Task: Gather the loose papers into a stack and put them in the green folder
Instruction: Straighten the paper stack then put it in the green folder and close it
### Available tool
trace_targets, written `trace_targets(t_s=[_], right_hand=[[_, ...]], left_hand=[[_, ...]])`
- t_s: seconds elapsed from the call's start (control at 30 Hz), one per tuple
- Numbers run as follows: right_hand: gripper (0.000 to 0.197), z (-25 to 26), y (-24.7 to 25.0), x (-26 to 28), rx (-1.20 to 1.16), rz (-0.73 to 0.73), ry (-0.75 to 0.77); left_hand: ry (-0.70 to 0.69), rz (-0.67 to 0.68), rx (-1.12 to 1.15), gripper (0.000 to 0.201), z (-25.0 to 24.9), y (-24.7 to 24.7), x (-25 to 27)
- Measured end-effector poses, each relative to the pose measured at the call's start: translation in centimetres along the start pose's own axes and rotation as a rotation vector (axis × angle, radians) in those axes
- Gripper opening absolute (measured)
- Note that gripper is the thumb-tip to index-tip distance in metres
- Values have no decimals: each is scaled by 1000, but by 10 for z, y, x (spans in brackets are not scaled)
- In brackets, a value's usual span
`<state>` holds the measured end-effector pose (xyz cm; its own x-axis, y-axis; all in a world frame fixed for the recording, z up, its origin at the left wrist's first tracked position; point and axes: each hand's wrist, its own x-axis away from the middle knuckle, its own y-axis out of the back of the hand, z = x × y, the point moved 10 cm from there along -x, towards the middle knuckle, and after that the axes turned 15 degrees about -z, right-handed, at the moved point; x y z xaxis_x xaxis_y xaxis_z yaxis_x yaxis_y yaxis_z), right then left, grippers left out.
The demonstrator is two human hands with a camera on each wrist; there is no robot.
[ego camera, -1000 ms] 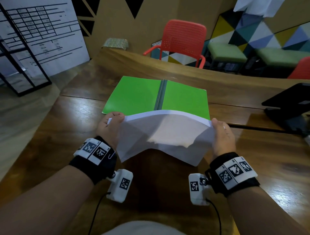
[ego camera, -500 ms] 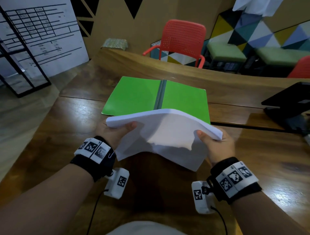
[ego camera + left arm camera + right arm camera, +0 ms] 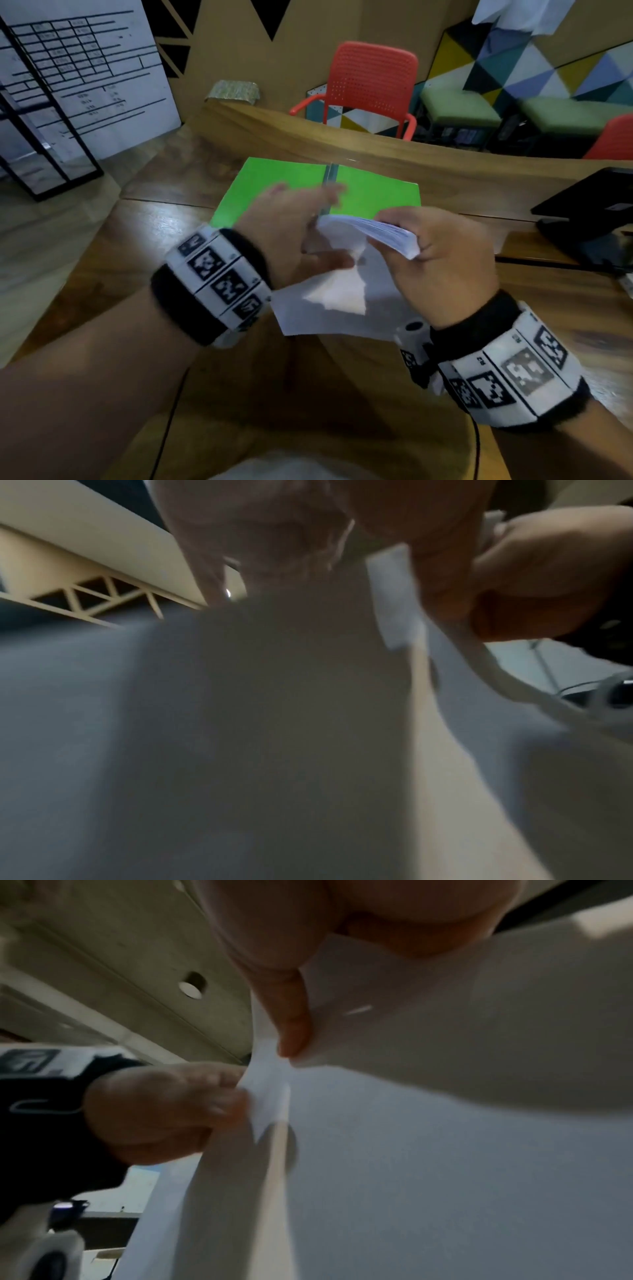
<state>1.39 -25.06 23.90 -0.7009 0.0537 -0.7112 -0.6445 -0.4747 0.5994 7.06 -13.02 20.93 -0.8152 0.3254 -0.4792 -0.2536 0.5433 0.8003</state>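
The papers hang as a bent stack above the near middle of the bench, their top edge pinched in the right hand, fingers curled over it and thumb beneath, while the left hand is blurred beside that edge with its fingers stretched out, touching the sheets at the thumb as far as I can tell. The green folder lies open flat just beyond both hands, towards the far edge. Half a second ago each hand gripped one end of the stack held wide; now the hands have come close together and the left has let go.
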Motion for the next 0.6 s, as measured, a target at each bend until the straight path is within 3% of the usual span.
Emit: trace_targets(t_s=[0.03,0.07,0.17,0.23,0.3,0.37,0.5,0.6], right_hand=[[8,9,4,-5,29,-4,38],[8,13,8,-9,49,-19,62],[9,-1,9,-16,121,48,49],[25,-46,-4,-15,195,223,-125],[27,-89,-9,-7,136,321,-344],[24,-113,-12,-2,-90,272,-507],[28,-144,-40,11,-815,11,-841],[47,-141,-89,27,-1046,95,-925]], left_hand=[[-51,39,44,53,-11,-4,-6],[-78,41,122,40,-17,-4,-10],[-132,-62,269,35,-11,2,-12],[-77,-123,329,31,3,4,-14],[83,-166,419,39,28,3,-18],[227,-180,513,42,49,-3,-20],[461,-230,678,23,84,-11,-27],[647,-289,882,12,112,-30,-37]])
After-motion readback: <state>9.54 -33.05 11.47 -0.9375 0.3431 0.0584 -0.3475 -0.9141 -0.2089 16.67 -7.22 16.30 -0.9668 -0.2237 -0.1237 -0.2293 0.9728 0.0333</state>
